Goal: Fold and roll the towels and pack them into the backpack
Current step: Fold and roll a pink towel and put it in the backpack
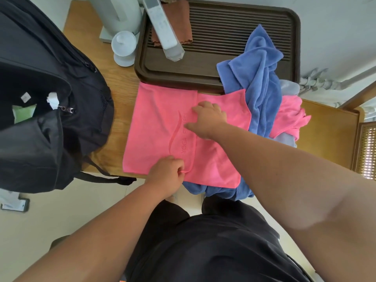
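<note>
On the surface (114,119), between backpack (50,98) and tray (219,64), I see the pink towel (158,127) lying flat, long axis running away from me. My left grip (168,169) pinches its near folded edge; my right grip (207,119), fingers spread, presses the fold line farther up. Embossed lettering shows; the blue towel (260,78) overlaps its right side.

A home room, it seems. A wooden table (126,78) carries a slatted tea tray (293,47), a remote (162,29) and a white kettle (120,15). Tiled floor (40,231) lies below.
</note>
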Demonstrator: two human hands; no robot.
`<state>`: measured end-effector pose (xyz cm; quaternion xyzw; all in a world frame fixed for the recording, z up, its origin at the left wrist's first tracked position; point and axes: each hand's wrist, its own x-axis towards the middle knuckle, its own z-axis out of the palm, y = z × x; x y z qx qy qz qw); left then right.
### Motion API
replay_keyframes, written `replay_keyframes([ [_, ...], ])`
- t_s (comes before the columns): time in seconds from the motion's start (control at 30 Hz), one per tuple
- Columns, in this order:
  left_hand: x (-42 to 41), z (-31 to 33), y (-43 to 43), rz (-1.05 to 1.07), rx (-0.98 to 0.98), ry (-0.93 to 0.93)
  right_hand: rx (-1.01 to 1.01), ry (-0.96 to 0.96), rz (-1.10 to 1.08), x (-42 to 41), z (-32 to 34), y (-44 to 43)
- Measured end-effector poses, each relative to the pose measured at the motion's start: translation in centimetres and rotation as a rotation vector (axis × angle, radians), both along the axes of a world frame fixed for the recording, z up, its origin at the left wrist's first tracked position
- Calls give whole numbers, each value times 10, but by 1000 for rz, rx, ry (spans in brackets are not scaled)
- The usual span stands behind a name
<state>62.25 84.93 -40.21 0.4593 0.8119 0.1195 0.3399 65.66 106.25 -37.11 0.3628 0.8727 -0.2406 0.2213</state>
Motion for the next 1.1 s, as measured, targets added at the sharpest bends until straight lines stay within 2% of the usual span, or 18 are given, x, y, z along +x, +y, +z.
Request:
replay_keyframes([
  [0.13,-6,-4,-1,21,39,-59,17,-10,-16,-14,-4,-7],
  [0.23,-10,0,-1,41,58,-122,42,52,-59,-18,-7,-10],
  [0.43,-24,29,-5,230,131,-310,-213,500,-264,-16,5,-14],
  [0.67,-20,89,19,189,314,-392,-263,826,-500,1,54,-5],
  [0.77,-6,99,33,119,299,-399,-190,916,-523,21,72,2],
  [0.9,26,84,54,-87,150,-343,-88,858,-581,61,65,17],
  [1.1,63,48,70,-191,19,-225,-131,433,-383,99,18,34],
])
